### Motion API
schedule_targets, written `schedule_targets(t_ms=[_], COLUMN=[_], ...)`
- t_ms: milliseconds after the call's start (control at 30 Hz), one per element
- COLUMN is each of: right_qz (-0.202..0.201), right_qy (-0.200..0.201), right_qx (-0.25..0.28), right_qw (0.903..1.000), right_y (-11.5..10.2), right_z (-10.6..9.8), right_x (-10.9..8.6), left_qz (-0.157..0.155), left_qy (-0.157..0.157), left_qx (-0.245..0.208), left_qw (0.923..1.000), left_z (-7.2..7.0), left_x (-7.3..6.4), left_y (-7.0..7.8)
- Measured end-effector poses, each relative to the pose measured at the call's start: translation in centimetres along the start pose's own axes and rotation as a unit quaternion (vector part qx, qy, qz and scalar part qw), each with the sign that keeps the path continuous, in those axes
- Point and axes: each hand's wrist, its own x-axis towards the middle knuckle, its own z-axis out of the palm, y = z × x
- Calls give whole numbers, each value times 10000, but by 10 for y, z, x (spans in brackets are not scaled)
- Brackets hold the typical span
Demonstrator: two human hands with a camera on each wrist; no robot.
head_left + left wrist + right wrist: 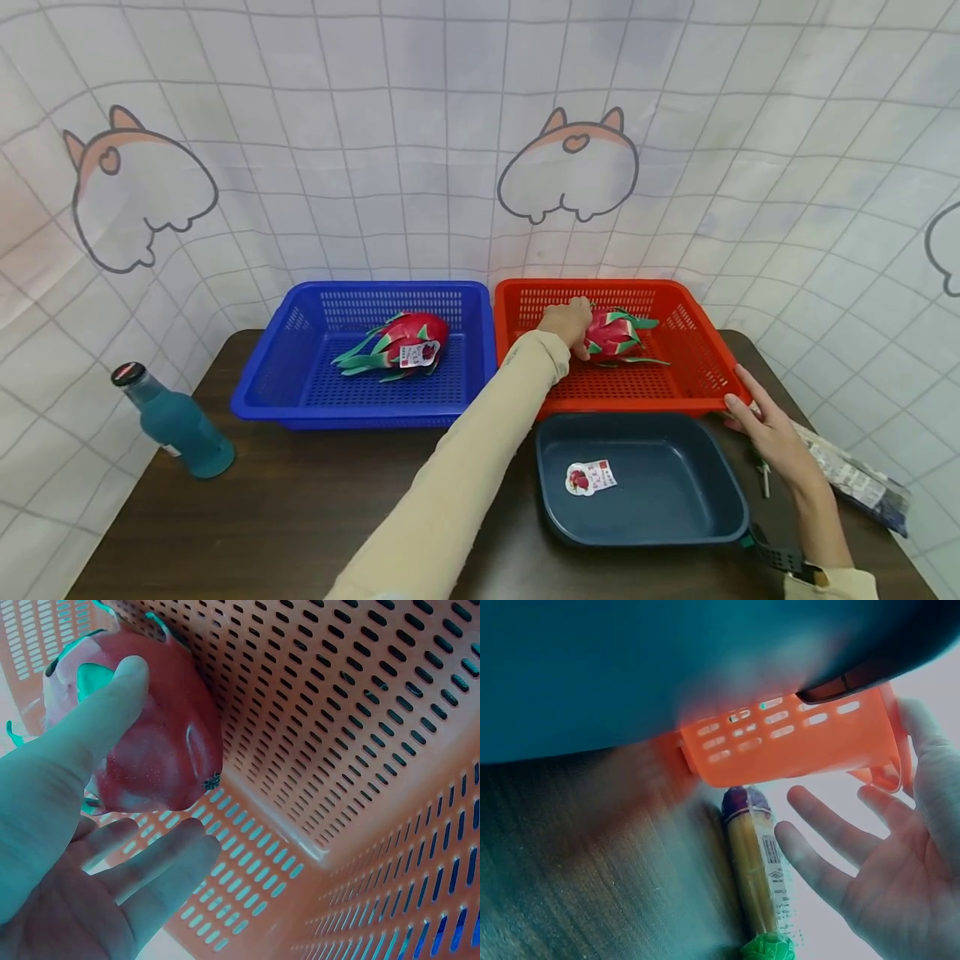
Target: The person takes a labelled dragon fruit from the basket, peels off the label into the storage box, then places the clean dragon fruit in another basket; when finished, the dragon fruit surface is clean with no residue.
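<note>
Inside the red plastic basket (622,383) lies a dragon fruit (611,335) with green leafy tips. My left hand (567,321) is at the fruit's left side. In the left wrist view, the thumb lies across the dragon fruit (169,742), while the other fingers are extended and spread beside it. My right hand (776,437) is at the basket's front right corner. In the right wrist view, the thumb is against the orange-looking basket wall (802,742) and the other fingers stretch out, spread apart. A second dragon fruit (416,337), with a label, lies in the blue basket (300,412).
A dark blue tray (660,508) with a loose fruit sticker (590,477) stands before the red basket. A teal bottle (187,429) is at the table's left edge. Right of the tray lies a long wrapped packet (855,475). A patterned curtain (420,167) hangs behind the baskets.
</note>
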Motion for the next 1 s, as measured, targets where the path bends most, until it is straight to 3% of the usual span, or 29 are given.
schedule_targets(t_ms=[267, 467, 633, 833, 1000], right_qz=[-37, -107, -38, -54, -62], right_qy=[-12, -8, 4, 24, 17], right_qx=[18, -89, -88, -234, -282], right_qw=[10000, 9999, 10000, 9997, 9996], right_y=[2, 2, 2, 5, 5], right_z=[1, -1, 0, 0, 0], right_x=[0, 2, 0, -2, -1], left_qz=[218, 162, 83, 274, 438], left_qy=[86, 44, -99, -72, -110], left_qx=[29, 2, -263, -679, -702], left_qw=[9997, 9999, 9996, 9973, 9965], left_z=[-2, -6, -6, -7, -11], left_x=[-6, -13, -15, -18, -19], left_y=[-4, -9, -11, -14, -18])
